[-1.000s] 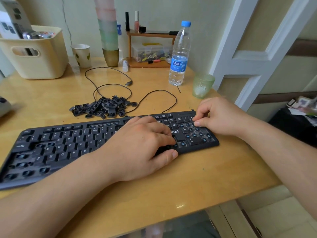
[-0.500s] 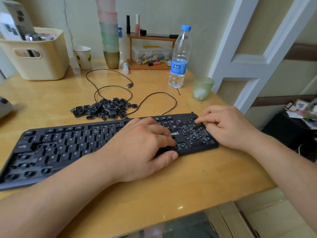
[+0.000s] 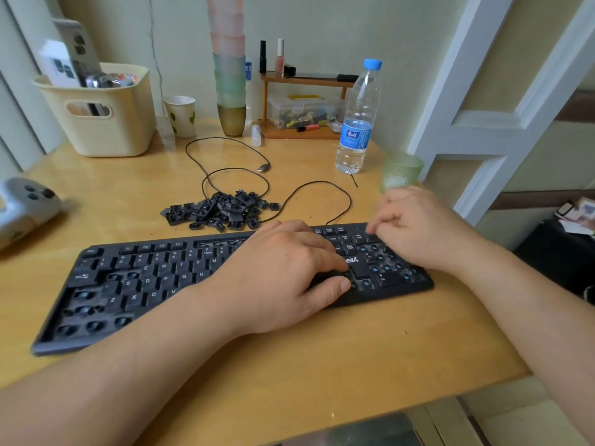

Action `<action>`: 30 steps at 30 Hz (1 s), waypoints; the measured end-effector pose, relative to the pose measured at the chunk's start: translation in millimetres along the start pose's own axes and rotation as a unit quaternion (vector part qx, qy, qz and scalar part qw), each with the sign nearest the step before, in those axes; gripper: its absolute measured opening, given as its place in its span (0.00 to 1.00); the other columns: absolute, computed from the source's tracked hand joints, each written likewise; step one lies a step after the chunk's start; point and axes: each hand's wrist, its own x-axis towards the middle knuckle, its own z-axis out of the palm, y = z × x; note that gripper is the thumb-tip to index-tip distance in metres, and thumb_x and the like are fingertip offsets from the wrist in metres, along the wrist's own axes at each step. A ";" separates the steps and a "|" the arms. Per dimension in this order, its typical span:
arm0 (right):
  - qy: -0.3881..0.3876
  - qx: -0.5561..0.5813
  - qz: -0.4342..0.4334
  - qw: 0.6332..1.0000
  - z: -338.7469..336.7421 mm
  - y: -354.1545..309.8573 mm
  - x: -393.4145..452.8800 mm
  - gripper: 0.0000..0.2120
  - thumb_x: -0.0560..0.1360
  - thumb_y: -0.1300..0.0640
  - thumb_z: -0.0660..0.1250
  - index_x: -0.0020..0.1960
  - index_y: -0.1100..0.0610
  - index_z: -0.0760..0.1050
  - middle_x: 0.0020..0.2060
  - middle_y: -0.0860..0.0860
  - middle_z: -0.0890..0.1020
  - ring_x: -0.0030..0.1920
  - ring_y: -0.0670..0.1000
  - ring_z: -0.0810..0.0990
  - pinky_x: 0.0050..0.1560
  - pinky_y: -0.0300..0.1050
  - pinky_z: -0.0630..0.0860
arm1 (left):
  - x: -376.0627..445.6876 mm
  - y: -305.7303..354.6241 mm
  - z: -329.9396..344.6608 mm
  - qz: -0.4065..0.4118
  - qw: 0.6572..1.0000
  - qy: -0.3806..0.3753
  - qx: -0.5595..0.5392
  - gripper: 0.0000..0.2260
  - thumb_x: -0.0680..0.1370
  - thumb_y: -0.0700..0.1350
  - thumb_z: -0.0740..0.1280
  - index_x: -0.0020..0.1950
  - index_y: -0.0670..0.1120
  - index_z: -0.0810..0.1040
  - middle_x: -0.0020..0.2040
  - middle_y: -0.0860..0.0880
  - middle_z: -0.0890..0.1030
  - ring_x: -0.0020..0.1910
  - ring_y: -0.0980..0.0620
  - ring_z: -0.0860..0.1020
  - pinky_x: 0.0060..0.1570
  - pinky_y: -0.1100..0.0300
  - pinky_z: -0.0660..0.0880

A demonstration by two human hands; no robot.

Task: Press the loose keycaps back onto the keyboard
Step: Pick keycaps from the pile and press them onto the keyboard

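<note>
My left hand (image 3: 283,278) rests curled on the keyboard (image 3: 145,281) near the desk's front edge. My right hand (image 3: 415,226) hovers over its numpad, fingers loosely bent, grip unclear. Keycaps (image 3: 222,210) sit piled behind.

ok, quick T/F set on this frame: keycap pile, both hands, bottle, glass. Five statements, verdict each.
1. The loose keycaps lie in a pile on the desk behind the keyboard. True.
2. The left hand rests on the keyboard. True.
3. The water bottle lies on its side. False: it stands upright, blue cap on.
4. The right hand is picking from the keycap pile. False: it is over the number pad, away from the pile.
5. The green glass stands left of the bottle. False: it stands to its right.
</note>
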 end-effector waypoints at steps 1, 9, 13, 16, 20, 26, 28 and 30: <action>0.007 0.004 -0.002 1.000 1.6 -14.0 12.0 0.14 0.76 0.60 0.65 0.47 0.46 0.87 0.42 0.39 0.78 0.49 0.46 0.73 0.55 0.45 0.71 | 0.7 -4.7 -1.9 -0.006 1.000 0.005 0.003 0.21 0.82 0.64 0.56 0.65 0.59 0.82 0.57 0.59 0.83 0.58 0.53 0.75 0.59 0.50 0.73; -0.040 0.056 0.004 0.998 61.0 -89.6 108.7 0.12 0.77 0.55 0.73 0.60 0.48 0.82 0.54 0.45 0.83 0.54 0.48 0.80 0.56 0.44 0.77 | -15.8 -76.9 -32.3 -0.173 0.980 0.095 0.020 0.10 0.80 0.55 0.66 0.57 0.58 0.85 0.45 0.56 0.84 0.49 0.51 0.78 0.50 0.55 0.75; -0.040 0.024 0.036 0.998 75.1 -93.9 124.2 0.10 0.75 0.56 0.77 0.51 0.48 0.78 0.51 0.48 0.81 0.48 0.50 0.79 0.44 0.46 0.75 | -20.1 -89.7 -35.5 -0.219 0.970 0.109 0.005 0.09 0.80 0.54 0.67 0.56 0.57 0.85 0.44 0.57 0.83 0.48 0.51 0.78 0.48 0.55 0.75; -0.037 0.022 0.052 0.998 76.0 -94.2 126.1 0.11 0.74 0.59 0.76 0.49 0.47 0.78 0.51 0.50 0.81 0.48 0.52 0.81 0.50 0.50 0.80 | -17.9 -88.5 -32.5 -0.219 0.970 0.102 0.002 0.09 0.80 0.54 0.67 0.56 0.57 0.85 0.45 0.58 0.83 0.48 0.52 0.78 0.48 0.55 0.76; -0.020 0.160 0.097 0.982 53.7 -96.2 110.5 0.10 0.75 0.59 0.76 0.52 0.47 0.80 0.47 0.47 0.85 0.48 0.48 0.83 0.51 0.48 0.80 | -16.5 -87.7 -30.6 -0.235 0.964 0.124 -0.028 0.10 0.79 0.55 0.67 0.59 0.59 0.83 0.44 0.60 0.82 0.48 0.53 0.77 0.49 0.53 0.78; -0.134 0.702 0.161 0.681 35.6 -103.8 55.4 0.14 0.77 0.69 0.68 0.61 0.60 0.79 0.47 0.58 0.85 0.44 0.51 0.84 0.46 0.43 0.81 | -12.8 -70.8 -32.5 -0.203 0.942 0.214 -0.160 0.12 0.75 0.56 0.75 0.56 0.60 0.78 0.45 0.62 0.83 0.47 0.60 0.80 0.47 0.61 0.76; -0.167 0.734 0.145 0.643 39.5 -99.7 52.2 0.18 0.74 0.66 0.69 0.64 0.61 0.78 0.49 0.59 0.85 0.45 0.51 0.84 0.45 0.42 0.80 | -11.2 -65.8 -31.2 -0.184 0.944 0.220 -0.161 0.11 0.74 0.55 0.77 0.52 0.59 0.79 0.44 0.62 0.82 0.48 0.59 0.80 0.47 0.63 0.76; -0.180 0.744 0.132 0.630 40.3 -98.7 52.4 0.20 0.73 0.64 0.70 0.64 0.61 0.77 0.50 0.58 0.84 0.45 0.51 0.84 0.44 0.42 0.80 | -11.2 -64.1 -30.9 -0.180 0.942 0.231 -0.163 0.09 0.74 0.53 0.78 0.50 0.59 0.80 0.44 0.62 0.82 0.48 0.58 0.80 0.47 0.65 0.75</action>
